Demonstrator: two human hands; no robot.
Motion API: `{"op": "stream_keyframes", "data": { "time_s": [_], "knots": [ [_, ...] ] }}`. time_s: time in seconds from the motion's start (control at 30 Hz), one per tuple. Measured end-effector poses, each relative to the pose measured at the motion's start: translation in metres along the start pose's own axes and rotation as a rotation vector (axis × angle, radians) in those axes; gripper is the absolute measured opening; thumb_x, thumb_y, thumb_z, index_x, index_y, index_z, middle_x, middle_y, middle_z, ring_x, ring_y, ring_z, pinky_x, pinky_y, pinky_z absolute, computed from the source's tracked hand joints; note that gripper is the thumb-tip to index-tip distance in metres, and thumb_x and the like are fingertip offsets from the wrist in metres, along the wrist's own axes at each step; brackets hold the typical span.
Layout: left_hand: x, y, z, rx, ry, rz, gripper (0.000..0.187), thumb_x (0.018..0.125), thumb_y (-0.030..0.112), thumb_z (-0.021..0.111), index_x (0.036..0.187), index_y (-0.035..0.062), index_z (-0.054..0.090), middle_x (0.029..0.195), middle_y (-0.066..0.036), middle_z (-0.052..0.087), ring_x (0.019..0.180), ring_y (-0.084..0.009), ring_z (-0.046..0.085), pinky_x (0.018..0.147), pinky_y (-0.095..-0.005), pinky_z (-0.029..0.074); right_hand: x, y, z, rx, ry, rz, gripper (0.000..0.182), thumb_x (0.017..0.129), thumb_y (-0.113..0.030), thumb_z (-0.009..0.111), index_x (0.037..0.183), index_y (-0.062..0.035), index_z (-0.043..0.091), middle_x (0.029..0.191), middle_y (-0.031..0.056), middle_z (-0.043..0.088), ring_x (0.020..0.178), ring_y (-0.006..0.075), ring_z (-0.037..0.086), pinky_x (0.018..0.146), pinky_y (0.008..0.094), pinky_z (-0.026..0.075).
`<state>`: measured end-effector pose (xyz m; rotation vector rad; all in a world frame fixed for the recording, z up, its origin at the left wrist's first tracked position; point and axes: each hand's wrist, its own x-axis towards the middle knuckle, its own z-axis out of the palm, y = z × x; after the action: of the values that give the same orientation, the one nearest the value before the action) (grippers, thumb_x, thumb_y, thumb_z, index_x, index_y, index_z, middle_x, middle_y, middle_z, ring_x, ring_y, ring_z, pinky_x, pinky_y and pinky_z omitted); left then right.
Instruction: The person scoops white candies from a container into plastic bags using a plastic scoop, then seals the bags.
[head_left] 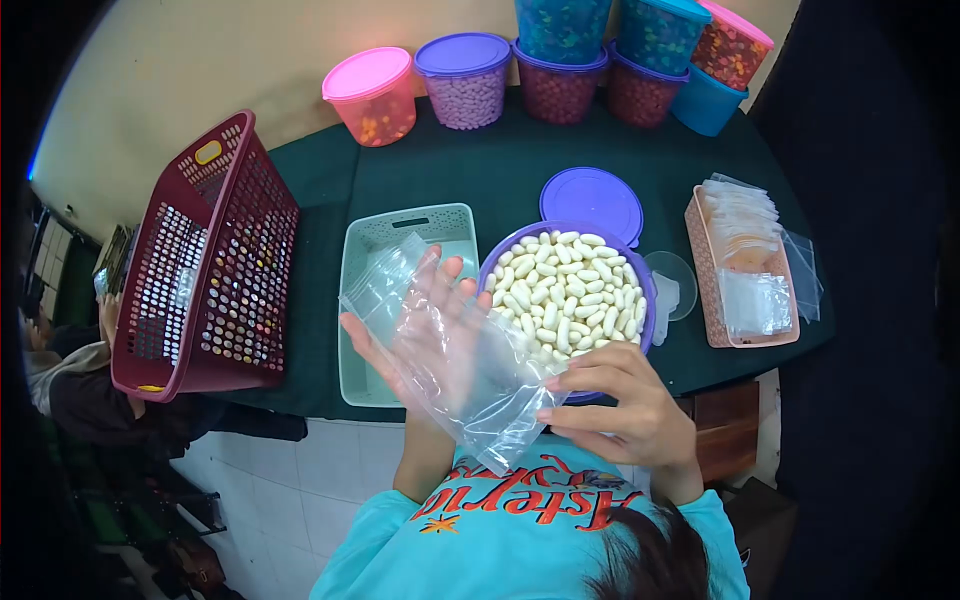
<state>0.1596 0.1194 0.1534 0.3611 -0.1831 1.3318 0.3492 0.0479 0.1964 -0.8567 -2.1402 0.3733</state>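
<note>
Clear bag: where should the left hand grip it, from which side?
Probably the clear bag's far-left edge, pinched thumb-to-fingers from the left. The left hand is open behind the film, its thumb beside the bag's left corner; the right hand's fingertips are at the opposite end. The film is thin and creased, so pinching should suit.

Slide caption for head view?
Clear bag across left hand, right hand at its edge, near purple tub of white pieces.

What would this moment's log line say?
Left hand: spread behind clear bag | Right hand: fingertips at bag's edge | Purple tub: holds white pieces
</note>
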Motion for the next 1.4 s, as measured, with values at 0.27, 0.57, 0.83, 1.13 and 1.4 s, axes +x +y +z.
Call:
{"op": "stream_keyframes", "data": {
  "time_s": [0.27,0.57,0.83,1.13,1.4],
  "knots": [
    [-0.009,-0.021,0.0,0.023,0.062,0.091,0.083,0.077,0.061,0.042,0.124,-0.0053,0.026,0.12,-0.018,0.041,0.106,-0.0286,0.043,0.096,-0.0377,0.029,-0.015,0.027,0.02,-0.004,0.167,-0.217,0.02,0.061,-0.001,0.062,0.08,-0.0013,0.061,0.077,0.0065,0.058,0.073,0.0198,0.058,0.067,0.0313,0.048],
    [-0.026,-0.044,-0.004,0.031,0.075,0.265,0.078,0.078,0.062,0.037,0.122,-0.0021,0.029,0.111,-0.014,0.043,0.099,-0.0243,0.045,0.088,-0.036,0.037,-0.042,0.039,0.02,0.06,0.381,-0.363,0.012,0.061,0.0,0.066,0.072,-0.0042,0.062,0.079,0.0062,0.06,0.073,0.0179,0.059,0.065,0.0301,0.051],
    [-0.043,-0.05,0.03,0.735,0.149,0.375,0.107,0.058,0.077,0.046,0.132,0.0056,0.02,0.121,-0.013,0.039,0.105,-0.0276,0.042,0.097,-0.0466,0.026,-0.11,0.106,-0.031,-0.064,0.19,0.634,0.035,0.07,-0.022,0.062,0.101,-0.0078,0.055,0.09,0.0134,0.051,0.086,0.0284,0.05,0.076,0.0356,0.042],
    [-0.068,-0.091,0.022,0.643,0.315,0.228,0.106,0.057,0.08,0.042,0.126,0.0005,0.03,0.108,-0.014,0.049,0.097,-0.0282,0.048,0.089,-0.0469,0.034,-0.145,0.156,-0.019,-0.071,-0.14,0.787,0.053,0.07,-0.031,0.064,0.117,-0.0119,0.047,0.083,0.0119,0.053,0.077,0.0247,0.056,0.067,0.0354,0.045],
    [-0.086,-0.101,0.003,0.528,0.398,0.282,0.105,0.062,0.082,0.025,0.118,-0.0058,0.039,0.101,-0.021,0.049,0.082,-0.0288,0.051,0.074,-0.0379,0.042,-0.146,0.166,-0.026,-0.026,0.164,0.58,0.036,0.068,-0.01,0.065,0.103,-0.0045,0.058,0.062,0.0086,0.047,0.052,0.0164,0.047,0.05,0.0276,0.039]
  ]
}}
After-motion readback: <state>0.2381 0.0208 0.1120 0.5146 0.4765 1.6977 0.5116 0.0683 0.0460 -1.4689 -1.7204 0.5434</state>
